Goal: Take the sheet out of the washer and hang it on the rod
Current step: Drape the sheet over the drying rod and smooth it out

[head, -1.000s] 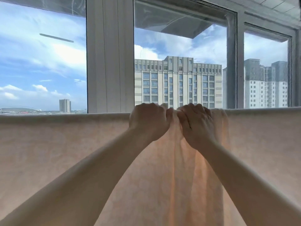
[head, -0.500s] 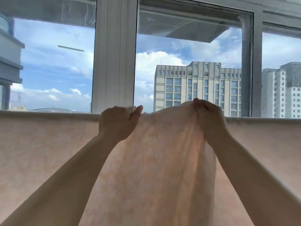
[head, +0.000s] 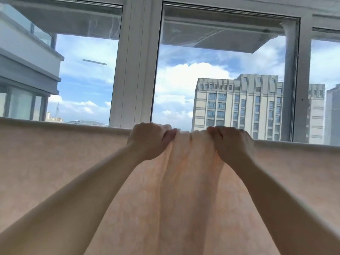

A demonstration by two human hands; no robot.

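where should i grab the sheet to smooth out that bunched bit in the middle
Pinch the sheet at its top fold, either side of the gathered pleats, coming from the near side as the left hand and right hand do. Elsewhere the edge already lies flat.

support: rod, hidden under cloth | on it: pale peach sheet (head: 55,162) draped over, hanging down
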